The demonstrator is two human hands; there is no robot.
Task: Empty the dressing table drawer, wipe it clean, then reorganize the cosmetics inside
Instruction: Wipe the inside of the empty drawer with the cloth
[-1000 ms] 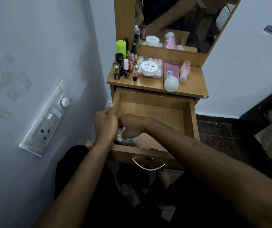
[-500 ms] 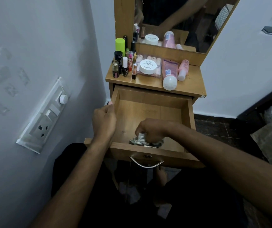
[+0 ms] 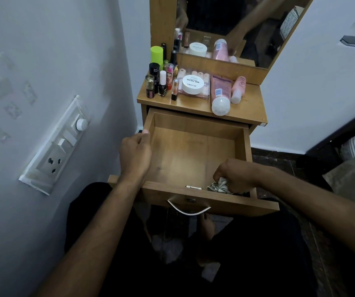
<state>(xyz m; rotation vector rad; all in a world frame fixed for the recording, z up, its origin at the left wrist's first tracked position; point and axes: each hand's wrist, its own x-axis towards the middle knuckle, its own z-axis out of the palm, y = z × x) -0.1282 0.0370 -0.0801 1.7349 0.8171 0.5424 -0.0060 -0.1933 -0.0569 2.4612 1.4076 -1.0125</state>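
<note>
Two hands are working at the pulled-out drawer (image 3: 193,151) and the wiping is on. Right hand (image 3: 235,175) is sitting low in the near right corner of the drawer, fingers curled tight and bunching a crumpled pale cloth (image 3: 218,187) against the wooden floor, just behind the front panel. Left hand (image 3: 136,154) is resting on the drawer's left wall, fingers curled over the top edge and gripping it, the thumb tip showing pale near the back of that wall. Apart from the cloth and the right hand, the drawer floor is showing bare wood, with a small metal catch (image 3: 193,187) sitting at the middle of the front edge and a curved metal handle (image 3: 188,209) hanging on the outside face.

Up on the table top (image 3: 251,108), all the cosmetics are waiting in a group. At the left, a cluster of small bottles (image 3: 158,82) is standing upright with a lime-green can (image 3: 157,55) behind them. In the middle, a white round tub (image 3: 193,84) is lying on a clear flat pack (image 3: 193,93). To its right, a pink tube (image 3: 220,93) is lying cap toward the drawer, and a smaller pink bottle (image 3: 237,90) is lying just beside it. Behind them, the mirror (image 3: 236,24) is reflecting the tub, the tube and an arm.

On the left wall, a white switch panel (image 3: 56,146) is showing a round knob and a socket.
</note>
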